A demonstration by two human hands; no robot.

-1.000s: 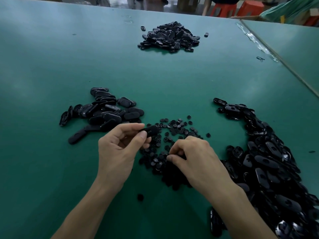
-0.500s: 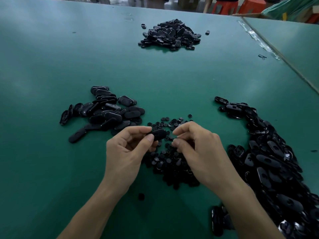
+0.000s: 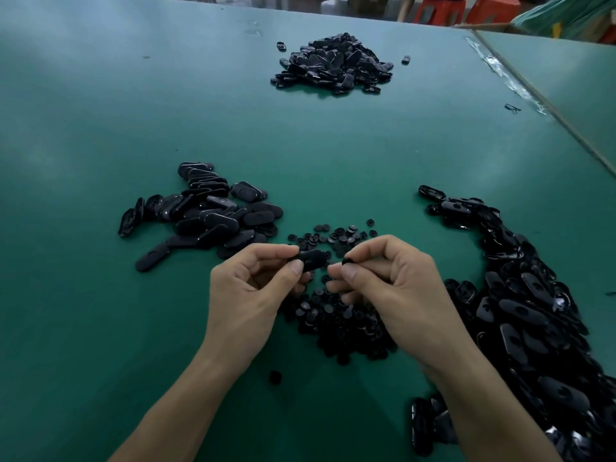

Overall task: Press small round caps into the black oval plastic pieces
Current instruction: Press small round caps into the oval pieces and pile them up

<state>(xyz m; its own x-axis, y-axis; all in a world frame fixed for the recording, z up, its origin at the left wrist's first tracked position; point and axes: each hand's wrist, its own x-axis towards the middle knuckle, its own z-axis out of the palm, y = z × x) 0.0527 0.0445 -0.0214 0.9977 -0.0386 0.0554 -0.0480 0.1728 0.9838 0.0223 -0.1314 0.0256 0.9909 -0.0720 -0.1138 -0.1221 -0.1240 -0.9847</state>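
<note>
My left hand pinches one black oval piece between thumb and forefinger, above the table. My right hand holds a small round cap at its fingertips, just right of the oval piece and a small gap away from it. Under both hands lies a loose heap of small round caps. A long pile of black oval pieces runs along the right. A smaller pile of oval pieces lies to the left.
A third heap of black pieces sits far back on the green table. One stray cap lies near my left forearm. The table's right edge meets another green surface. Orange stools stand beyond.
My right hand lifted off the cap heap with a cap and came up beside the oval piece. My left hand shifted slightly right, still holding the oval piece.
</note>
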